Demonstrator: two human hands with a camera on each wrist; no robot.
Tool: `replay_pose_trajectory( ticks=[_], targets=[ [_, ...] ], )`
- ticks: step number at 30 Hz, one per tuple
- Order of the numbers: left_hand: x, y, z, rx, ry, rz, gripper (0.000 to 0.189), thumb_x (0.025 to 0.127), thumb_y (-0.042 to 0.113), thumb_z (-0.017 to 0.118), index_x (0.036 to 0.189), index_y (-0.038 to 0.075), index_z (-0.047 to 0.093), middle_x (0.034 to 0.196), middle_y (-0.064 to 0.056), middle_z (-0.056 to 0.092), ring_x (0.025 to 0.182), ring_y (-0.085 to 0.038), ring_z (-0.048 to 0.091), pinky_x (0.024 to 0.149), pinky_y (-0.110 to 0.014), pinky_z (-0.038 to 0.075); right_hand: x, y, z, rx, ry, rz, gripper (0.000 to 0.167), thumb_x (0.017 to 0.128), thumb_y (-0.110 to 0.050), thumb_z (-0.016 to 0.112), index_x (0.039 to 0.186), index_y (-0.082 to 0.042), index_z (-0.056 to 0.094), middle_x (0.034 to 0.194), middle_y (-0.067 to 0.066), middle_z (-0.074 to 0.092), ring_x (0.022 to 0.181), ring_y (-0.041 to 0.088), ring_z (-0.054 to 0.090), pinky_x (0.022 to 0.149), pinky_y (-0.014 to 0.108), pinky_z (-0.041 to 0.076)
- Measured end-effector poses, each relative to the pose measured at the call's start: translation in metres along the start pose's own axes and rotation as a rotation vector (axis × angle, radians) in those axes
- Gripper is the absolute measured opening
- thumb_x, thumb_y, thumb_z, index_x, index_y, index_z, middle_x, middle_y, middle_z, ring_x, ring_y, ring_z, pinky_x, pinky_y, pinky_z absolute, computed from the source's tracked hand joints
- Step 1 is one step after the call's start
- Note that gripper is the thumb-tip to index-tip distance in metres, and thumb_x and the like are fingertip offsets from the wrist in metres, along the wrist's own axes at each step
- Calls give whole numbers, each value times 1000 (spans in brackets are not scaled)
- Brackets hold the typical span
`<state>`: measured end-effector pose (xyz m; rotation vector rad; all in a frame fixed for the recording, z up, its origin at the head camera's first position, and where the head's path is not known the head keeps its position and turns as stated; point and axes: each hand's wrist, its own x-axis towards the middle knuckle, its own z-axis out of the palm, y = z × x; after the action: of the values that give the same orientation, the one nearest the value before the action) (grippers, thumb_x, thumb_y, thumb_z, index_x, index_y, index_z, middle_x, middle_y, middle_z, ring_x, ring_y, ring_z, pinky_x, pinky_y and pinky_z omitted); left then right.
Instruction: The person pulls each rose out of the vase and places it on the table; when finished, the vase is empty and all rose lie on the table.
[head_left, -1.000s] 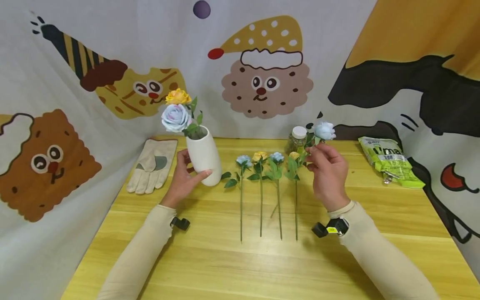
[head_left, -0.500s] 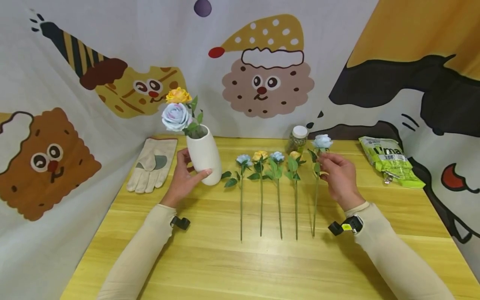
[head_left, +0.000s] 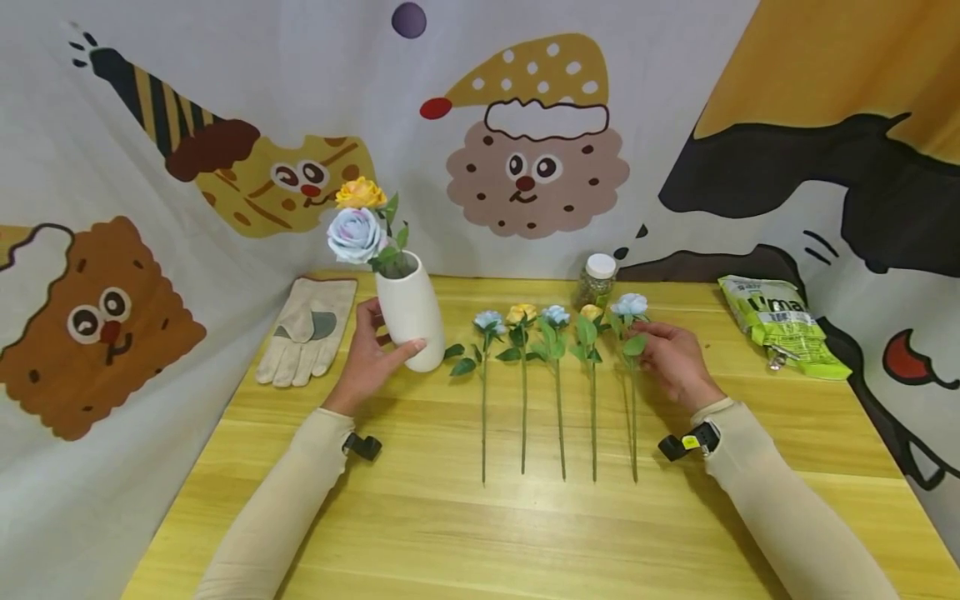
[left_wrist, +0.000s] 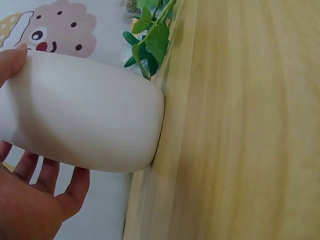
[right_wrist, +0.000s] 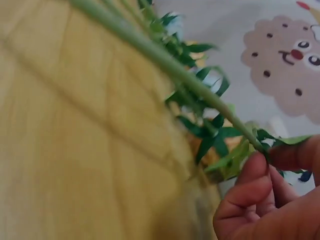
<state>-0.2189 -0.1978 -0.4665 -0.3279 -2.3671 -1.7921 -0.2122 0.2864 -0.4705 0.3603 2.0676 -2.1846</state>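
Note:
My left hand (head_left: 371, 358) grips a white vase (head_left: 412, 317), thumb across its front and fingers behind. The vase's base meets the table in the left wrist view. A yellow rose (head_left: 360, 193) and a pale blue rose (head_left: 356, 235) stand in it, leaning left. On the right, my right hand (head_left: 678, 362) pinches the stem of another blue artificial rose (head_left: 628, 306) just below its bloom. In the right wrist view its green stem (right_wrist: 170, 62) slants away from thumb and fingertips, and the bloom is hidden.
Several blue and yellow roses (head_left: 558, 408) lie in a row between my hands. Behind them stands a lidded jar (head_left: 597, 283). A work glove (head_left: 303, 337) lies left of the vase, a green snack bag (head_left: 783, 325) at far right. A printed cloth (head_left: 525, 258) hangs behind the table.
My right hand has moved right and down with the blue rose, which is now lower, at the right end of the row. My left hand and the vase have stayed in place.

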Motion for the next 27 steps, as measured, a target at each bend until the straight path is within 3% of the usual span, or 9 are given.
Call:
replay_pose_trajectory(
  ticks=[3, 8, 12, 21, 24, 27],
  targets=[
    [2, -8, -1, 1, -1, 5, 89, 86, 8, 85, 154, 8, 27, 151, -19, 42, 136, -40, 47, 110, -63, 43, 6, 7, -4, -82, -20, 23, 56, 94, 9, 47, 151, 7, 49, 103, -17, 72, 60, 5, 54, 52, 22, 47],
    [1, -8, -1, -4, -11, 11, 88, 87, 14, 86, 154, 10, 29, 149, -15, 43, 135, -37, 48, 109, -61, 44, 13, 14, -6, -190, -19, 28, 67, 89, 13, 47, 155, 6, 46, 102, -21, 68, 65, 3, 59, 54, 22, 49],
    [1, -8, -2, -2, -13, 14, 87, 87, 18, 87, 153, 11, 30, 148, -14, 44, 133, -33, 50, 109, -59, 45, 17, 16, -8, -277, -23, 14, 66, 87, 12, 51, 152, 6, 50, 99, -21, 69, 69, 2, 61, 56, 23, 52],
    [2, -10, -4, -9, -11, 13, 87, 87, 16, 87, 153, 10, 30, 148, -14, 44, 134, -33, 50, 109, -60, 45, 20, 17, -12, -402, -40, -26, 54, 89, 8, 55, 143, 11, 58, 117, 8, 74, 74, 3, 68, 63, 26, 59],
    [1, -11, -4, -2, -9, 17, 86, 87, 18, 87, 152, 11, 31, 148, -14, 44, 133, -33, 50, 109, -60, 45, 20, 18, -14, -395, -55, -26, 52, 92, 7, 56, 144, 11, 57, 120, 10, 74, 76, 4, 69, 64, 25, 59],
    [1, -10, -4, 5, -7, 18, 86, 87, 20, 87, 152, 11, 31, 147, -13, 44, 133, -32, 50, 109, -60, 45, 20, 19, -16, -389, -61, -30, 53, 92, 6, 57, 145, 10, 56, 117, 4, 75, 77, 5, 71, 66, 26, 60]
  ],
)
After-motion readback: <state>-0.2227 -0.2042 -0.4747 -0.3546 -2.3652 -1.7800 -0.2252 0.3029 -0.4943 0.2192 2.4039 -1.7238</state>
